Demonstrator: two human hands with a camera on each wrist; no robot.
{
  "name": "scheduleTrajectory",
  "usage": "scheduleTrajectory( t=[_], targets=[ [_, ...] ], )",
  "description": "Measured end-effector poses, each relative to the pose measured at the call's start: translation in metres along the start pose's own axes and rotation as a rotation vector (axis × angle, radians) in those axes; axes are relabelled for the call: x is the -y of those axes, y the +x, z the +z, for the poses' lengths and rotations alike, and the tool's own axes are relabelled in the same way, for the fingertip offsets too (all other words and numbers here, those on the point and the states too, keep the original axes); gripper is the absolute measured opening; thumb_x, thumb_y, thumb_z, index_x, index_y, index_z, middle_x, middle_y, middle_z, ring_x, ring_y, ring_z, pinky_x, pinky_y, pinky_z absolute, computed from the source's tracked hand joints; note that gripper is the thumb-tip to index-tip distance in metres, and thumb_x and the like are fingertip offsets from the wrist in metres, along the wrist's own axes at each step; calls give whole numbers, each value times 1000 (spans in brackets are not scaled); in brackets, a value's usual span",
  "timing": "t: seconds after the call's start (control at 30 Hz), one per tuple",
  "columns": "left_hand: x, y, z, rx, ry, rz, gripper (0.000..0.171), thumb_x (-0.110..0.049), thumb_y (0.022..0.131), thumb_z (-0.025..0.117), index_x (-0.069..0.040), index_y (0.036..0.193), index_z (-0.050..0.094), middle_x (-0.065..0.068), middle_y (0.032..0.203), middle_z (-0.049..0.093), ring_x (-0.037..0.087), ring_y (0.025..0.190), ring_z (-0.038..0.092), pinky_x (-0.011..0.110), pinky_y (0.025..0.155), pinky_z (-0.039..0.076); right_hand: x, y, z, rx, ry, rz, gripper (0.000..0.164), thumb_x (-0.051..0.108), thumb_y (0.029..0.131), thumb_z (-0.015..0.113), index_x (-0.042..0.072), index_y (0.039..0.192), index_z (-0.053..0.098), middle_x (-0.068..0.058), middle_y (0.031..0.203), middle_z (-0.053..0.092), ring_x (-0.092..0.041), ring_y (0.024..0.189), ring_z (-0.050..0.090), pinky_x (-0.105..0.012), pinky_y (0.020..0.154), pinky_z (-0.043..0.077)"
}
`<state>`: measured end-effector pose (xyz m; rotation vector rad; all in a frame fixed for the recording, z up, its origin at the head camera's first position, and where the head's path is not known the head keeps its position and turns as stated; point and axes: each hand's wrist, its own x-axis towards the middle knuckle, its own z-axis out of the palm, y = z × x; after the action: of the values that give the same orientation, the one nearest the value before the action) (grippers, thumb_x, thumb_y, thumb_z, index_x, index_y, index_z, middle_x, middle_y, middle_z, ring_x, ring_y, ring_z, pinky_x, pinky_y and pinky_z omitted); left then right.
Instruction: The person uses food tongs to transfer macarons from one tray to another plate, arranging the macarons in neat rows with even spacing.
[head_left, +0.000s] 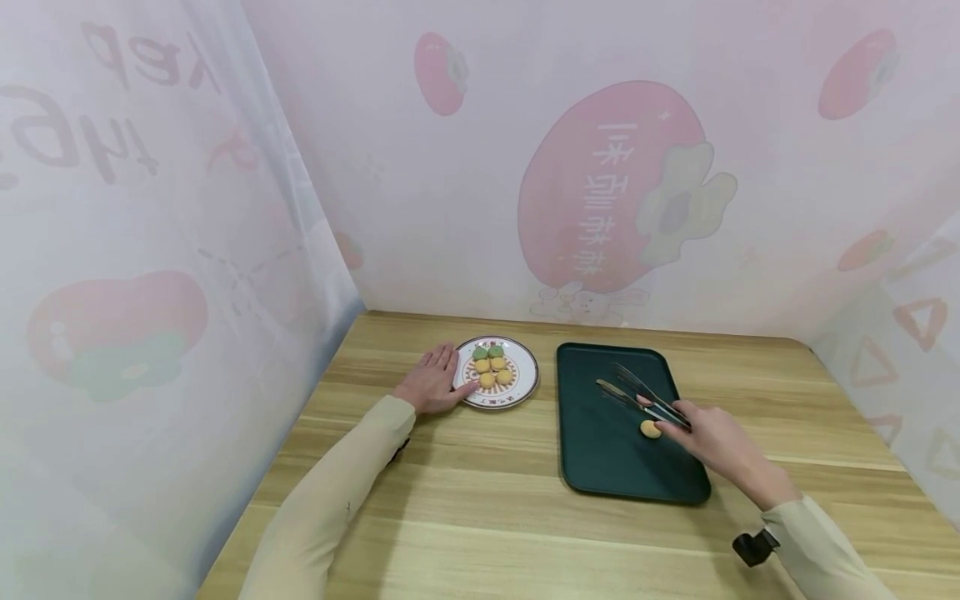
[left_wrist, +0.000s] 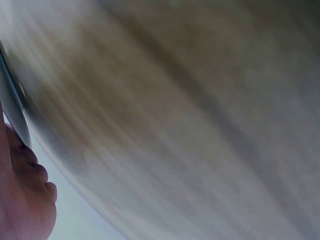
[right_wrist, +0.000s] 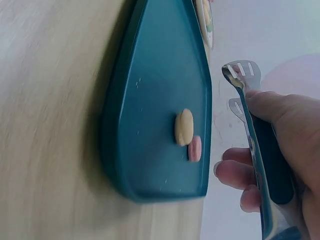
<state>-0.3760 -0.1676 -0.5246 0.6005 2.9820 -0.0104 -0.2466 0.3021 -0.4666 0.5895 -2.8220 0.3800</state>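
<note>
My left hand [head_left: 435,383] lies at the left side of a white plate [head_left: 525,379] with a dark patterned rim, thumb and straight fingers touching its edge. Green and yellow macarons [head_left: 487,380] sit in pairs on that plate. My right hand [head_left: 723,442] holds metal serving tongs [right_wrist: 272,160] with dark grips and slotted ends over a dark green tray [head_left: 600,458]. The tongs' arms stand apart with nothing between their tips. On the tray, a yellow macaron [right_wrist: 184,127] and a pink macaron [right_wrist: 195,149] lie close together, below the tongs.
Both plate and tray stand on a wood-grain table [head_left: 480,517], the tray to the plate's right. Pale printed curtains [head_left: 450,208] enclose the table's back and sides. The left wrist view shows mostly blurred tabletop [left_wrist: 175,125].
</note>
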Motion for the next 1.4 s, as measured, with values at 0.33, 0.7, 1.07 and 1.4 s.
scheduleTrajectory(
  t=[0.33, 0.7, 1.07, 1.4],
  targets=[
    [0, 0, -1, -9, 1, 11, 97, -73, 95, 22, 3, 155, 14, 22, 164, 10, 34, 153, 10, 45, 125, 15, -22, -11, -2, 14, 6, 85, 45, 32, 93, 68, -6, 117, 64, 1, 63, 57, -9, 50, 42, -23, 47, 34],
    [-1, -1, -2, -15, 5, 17, 99, -74, 94, 22, 4, 155, 15, 22, 163, 12, 34, 153, 12, 45, 125, 16, -37, -19, 3, 23, 3, 109, 37, 29, 92, 69, -6, 107, 65, -3, 64, 59, -11, 50, 43, -26, 46, 35],
    [0, 0, -1, -18, -5, 11, 99, -74, 95, 22, 4, 155, 14, 22, 163, 12, 34, 153, 12, 45, 125, 15, -44, -19, 11, -13, -29, 92, 25, 26, 92, 69, 3, 88, 62, 3, 57, 48, -11, 48, 39, -24, 46, 30],
    [0, 0, 0, -12, -1, 9, 100, -75, 94, 19, 4, 155, 13, 21, 164, 10, 33, 153, 11, 45, 125, 13, -46, -20, 18, -23, -20, 96, 23, 23, 91, 71, 7, 80, 59, 2, 58, 47, -12, 52, 40, -25, 50, 31]
  ],
)
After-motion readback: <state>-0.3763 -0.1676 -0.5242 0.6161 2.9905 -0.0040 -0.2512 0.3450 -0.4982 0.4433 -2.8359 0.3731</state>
